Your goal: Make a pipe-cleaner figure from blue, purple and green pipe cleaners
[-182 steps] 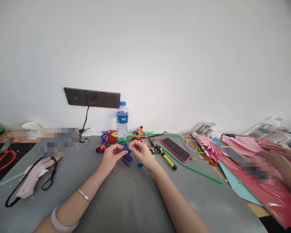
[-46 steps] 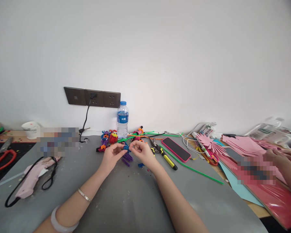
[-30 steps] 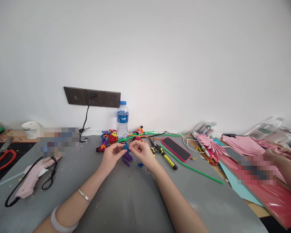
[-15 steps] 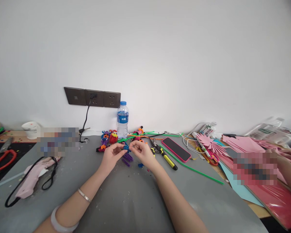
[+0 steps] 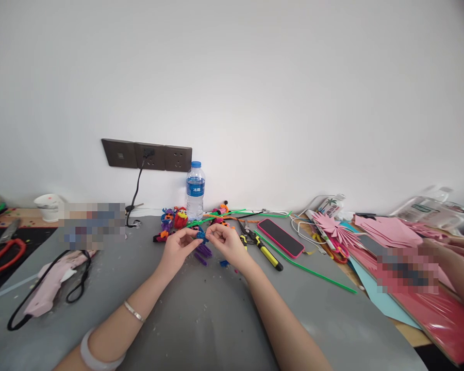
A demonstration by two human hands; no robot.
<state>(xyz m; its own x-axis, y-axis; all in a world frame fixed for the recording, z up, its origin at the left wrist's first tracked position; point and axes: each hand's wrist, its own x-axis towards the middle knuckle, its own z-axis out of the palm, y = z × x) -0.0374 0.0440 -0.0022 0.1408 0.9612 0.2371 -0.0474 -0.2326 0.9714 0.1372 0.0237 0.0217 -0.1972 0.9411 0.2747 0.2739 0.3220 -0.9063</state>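
Left hand (image 5: 177,250) and right hand (image 5: 232,246) pinch a blue fuzzy piece (image 5: 201,236) over the bench (image 5: 201,324); behind stands a capped clear bottle (image 5: 195,188), its fill level unclear.

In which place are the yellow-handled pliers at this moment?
In the head view, the yellow-handled pliers lie on the grey surface, between the right hand and the pink-edged phone.

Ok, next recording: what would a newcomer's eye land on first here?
Probably the left hand and right hand at the centre, fingertips meeting at a small blue pipe-cleaner piece. Behind them stands a blue-capped water bottle. To their right, yellow-handled pliers lie beside a pink-cased phone.
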